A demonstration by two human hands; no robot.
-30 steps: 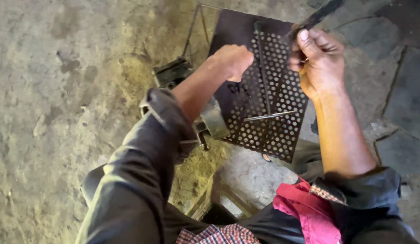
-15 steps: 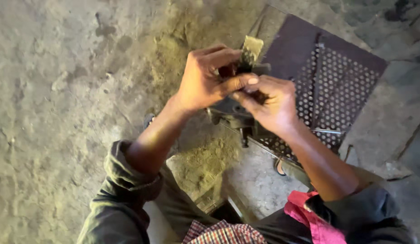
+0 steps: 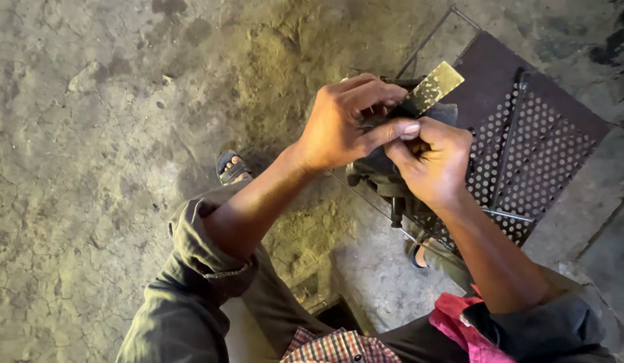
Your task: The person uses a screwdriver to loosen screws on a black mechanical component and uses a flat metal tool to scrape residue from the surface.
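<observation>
My left hand and my right hand are pressed together over a small dark metal device that stands on the ground. Both hands pinch a flat speckled metal strip that sticks up and to the right from between the fingers. The lower end of the strip is hidden by my fingers. Just behind the hands lies a dark perforated metal sheet with thin rods across it.
The ground is cracked grey concrete with a patch of yellowish dust. My sandalled foot rests left of the device; another foot shows under my right wrist. A pink cloth lies on my lap.
A second ago my hands were apart, the right one up by the perforated sheet. They came together over the dark device and now both grip the metal strip, which sticks out further.
</observation>
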